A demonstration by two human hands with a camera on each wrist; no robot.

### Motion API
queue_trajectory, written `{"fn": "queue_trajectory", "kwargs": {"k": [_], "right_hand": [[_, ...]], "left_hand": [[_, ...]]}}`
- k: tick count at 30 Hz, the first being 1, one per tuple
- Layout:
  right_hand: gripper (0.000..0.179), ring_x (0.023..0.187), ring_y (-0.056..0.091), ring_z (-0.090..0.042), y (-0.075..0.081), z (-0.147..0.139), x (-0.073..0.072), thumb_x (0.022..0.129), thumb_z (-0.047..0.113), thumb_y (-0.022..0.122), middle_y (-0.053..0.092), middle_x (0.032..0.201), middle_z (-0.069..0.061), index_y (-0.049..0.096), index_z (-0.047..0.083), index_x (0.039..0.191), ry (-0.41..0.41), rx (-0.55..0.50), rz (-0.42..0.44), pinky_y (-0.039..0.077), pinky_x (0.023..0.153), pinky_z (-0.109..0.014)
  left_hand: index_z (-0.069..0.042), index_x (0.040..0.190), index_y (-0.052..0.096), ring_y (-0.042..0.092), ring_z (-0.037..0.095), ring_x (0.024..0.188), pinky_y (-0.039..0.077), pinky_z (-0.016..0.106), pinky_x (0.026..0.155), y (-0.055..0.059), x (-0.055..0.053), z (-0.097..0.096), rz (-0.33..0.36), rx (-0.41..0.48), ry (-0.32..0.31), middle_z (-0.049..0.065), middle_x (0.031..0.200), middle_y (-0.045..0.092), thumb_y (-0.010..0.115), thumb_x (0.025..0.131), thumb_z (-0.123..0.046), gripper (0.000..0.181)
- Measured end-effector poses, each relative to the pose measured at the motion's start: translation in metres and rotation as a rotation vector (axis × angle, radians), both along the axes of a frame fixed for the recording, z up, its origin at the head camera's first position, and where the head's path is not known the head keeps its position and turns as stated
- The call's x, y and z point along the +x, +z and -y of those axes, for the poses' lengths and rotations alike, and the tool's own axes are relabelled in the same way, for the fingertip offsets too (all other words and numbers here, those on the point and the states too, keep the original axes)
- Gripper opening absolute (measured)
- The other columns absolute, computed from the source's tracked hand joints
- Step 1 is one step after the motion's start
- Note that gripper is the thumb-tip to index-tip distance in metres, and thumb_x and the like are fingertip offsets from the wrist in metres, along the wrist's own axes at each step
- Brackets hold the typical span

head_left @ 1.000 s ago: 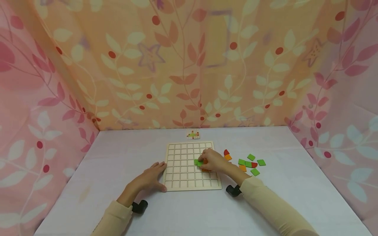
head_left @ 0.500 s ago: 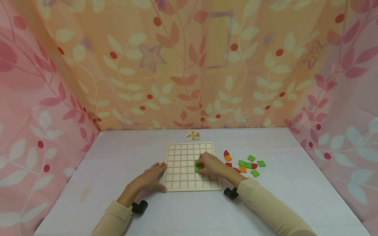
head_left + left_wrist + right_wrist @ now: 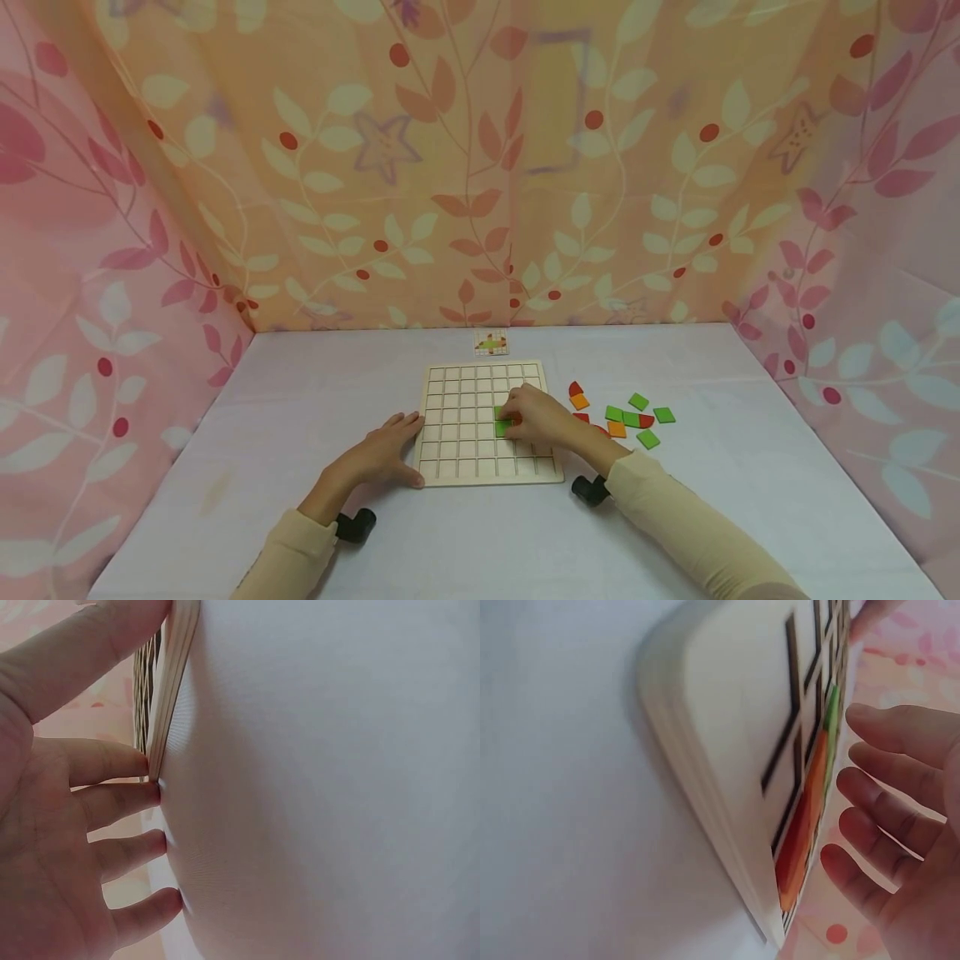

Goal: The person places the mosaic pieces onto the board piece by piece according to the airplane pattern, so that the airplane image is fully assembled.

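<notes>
A pale wooden grid board (image 3: pixel 450 472) lies flat on the white table. My left hand (image 3: pixel 382 450) rests at its left edge, fingers straight, the thumb by the near left corner. In the left wrist view, fingertips (image 3: pixel 154 793) touch the cloth beside the board's edge. My right hand (image 3: pixel 536 417) is over the board's right half, its fingertips at the green square tiles (image 3: pixel 502 428), which it partly covers. The right wrist view shows its fingers slightly bent above the board, with an orange tile (image 3: pixel 808 825) and a red piece (image 3: pixel 791 859) lying in the grid.
Right of the board lie several loose green tiles (image 3: pixel 648 438), orange tiles (image 3: pixel 617 429) and red rounded pieces (image 3: pixel 575 389). A small pattern card (image 3: pixel 491 342) lies behind the board. Floral curtains (image 3: pixel 480 167) stand at the back and both sides.
My right hand has brought a green tile down to the square nearer me, beside the orange ones, and its grip has loosened. My left hand has stayed at the board's edge.
</notes>
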State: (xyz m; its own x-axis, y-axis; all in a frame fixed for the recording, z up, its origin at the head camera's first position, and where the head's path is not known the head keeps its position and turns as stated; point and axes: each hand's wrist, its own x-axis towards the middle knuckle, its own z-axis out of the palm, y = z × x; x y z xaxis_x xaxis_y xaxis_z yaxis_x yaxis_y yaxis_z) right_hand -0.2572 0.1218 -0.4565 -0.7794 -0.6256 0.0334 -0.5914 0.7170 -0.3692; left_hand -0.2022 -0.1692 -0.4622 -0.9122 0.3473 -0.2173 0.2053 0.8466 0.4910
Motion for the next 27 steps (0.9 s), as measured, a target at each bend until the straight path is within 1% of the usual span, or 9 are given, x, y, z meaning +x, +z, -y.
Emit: {"fn": "queue_trajectory", "kwargs": {"k": [4,8,10,14,17,21,24,27], "right_hand": [[0.023,0.087,0.050,-0.013,0.006,-0.010,-0.002,0.081,0.019,0.077,0.064,0.093,0.000,0.076,0.009,0.102,0.001,-0.030,-0.004,0.046,0.075,-0.027],[0.021,0.091,0.052,-0.015,0.009,-0.023,-0.006,0.083,0.019,0.075,0.064,0.094,0.000,0.076,0.009,0.101,-0.020,-0.034,-0.007,0.047,0.079,-0.029],[0.020,0.093,0.053,-0.016,0.010,-0.030,-0.007,0.083,0.020,0.075,0.065,0.095,0.001,0.076,0.010,0.101,-0.050,-0.040,-0.005,0.047,0.081,-0.031],[0.023,0.095,0.055,-0.021,0.015,-0.046,-0.006,0.083,0.018,0.075,0.067,0.097,-0.003,0.076,0.008,0.104,-0.115,-0.089,0.034,0.048,0.082,-0.036],[0.024,0.095,0.056,-0.023,0.015,-0.060,-0.007,0.083,0.016,0.074,0.067,0.097,-0.004,0.075,0.007,0.105,-0.164,-0.101,0.037,0.049,0.084,-0.038],[0.023,0.098,0.056,-0.022,0.012,-0.080,-0.008,0.084,0.017,0.074,0.067,0.099,-0.003,0.075,0.008,0.105,-0.240,-0.086,0.032,0.052,0.089,-0.041],[0.024,0.100,0.057,-0.025,0.013,-0.096,-0.007,0.085,0.018,0.074,0.068,0.102,-0.006,0.074,0.006,0.106,-0.285,-0.103,0.044,0.053,0.090,-0.045],[0.024,0.099,0.057,-0.027,0.014,-0.114,-0.006,0.086,0.017,0.073,0.067,0.101,-0.008,0.073,0.004,0.106,-0.313,-0.118,0.037,0.053,0.088,-0.046]], "left_hand": [[0.000,0.149,0.036,0.019,0.042,0.148,0.021,0.065,0.114,0.001,0.000,-0.002,0.006,0.010,-0.003,0.018,0.158,0.031,0.088,0.068,-0.027,0.100],[-0.001,0.149,0.036,0.019,0.041,0.149,0.021,0.065,0.115,0.001,0.000,-0.003,0.012,0.005,0.004,0.017,0.159,0.030,0.088,0.068,-0.028,0.100],[-0.001,0.149,0.036,0.019,0.042,0.149,0.022,0.065,0.114,0.000,-0.001,-0.002,0.007,-0.001,0.003,0.017,0.159,0.030,0.088,0.068,-0.028,0.100],[-0.001,0.149,0.036,0.019,0.042,0.148,0.023,0.065,0.114,-0.001,-0.002,-0.001,0.008,-0.008,0.003,0.017,0.158,0.030,0.088,0.068,-0.028,0.100],[0.000,0.149,0.036,0.019,0.042,0.148,0.022,0.065,0.114,-0.001,-0.002,-0.001,0.011,-0.013,0.005,0.018,0.158,0.031,0.088,0.068,-0.028,0.100],[-0.001,0.148,0.037,0.019,0.042,0.148,0.023,0.065,0.114,-0.002,-0.002,0.000,0.002,-0.023,0.005,0.017,0.158,0.031,0.088,0.068,-0.028,0.100],[-0.001,0.148,0.037,0.020,0.042,0.148,0.023,0.065,0.113,-0.003,-0.001,0.000,0.000,-0.023,0.005,0.017,0.158,0.032,0.088,0.068,-0.028,0.099],[-0.001,0.148,0.037,0.020,0.042,0.148,0.023,0.065,0.113,-0.004,-0.001,0.000,0.003,-0.016,0.003,0.017,0.158,0.031,0.088,0.068,-0.029,0.099]]}}
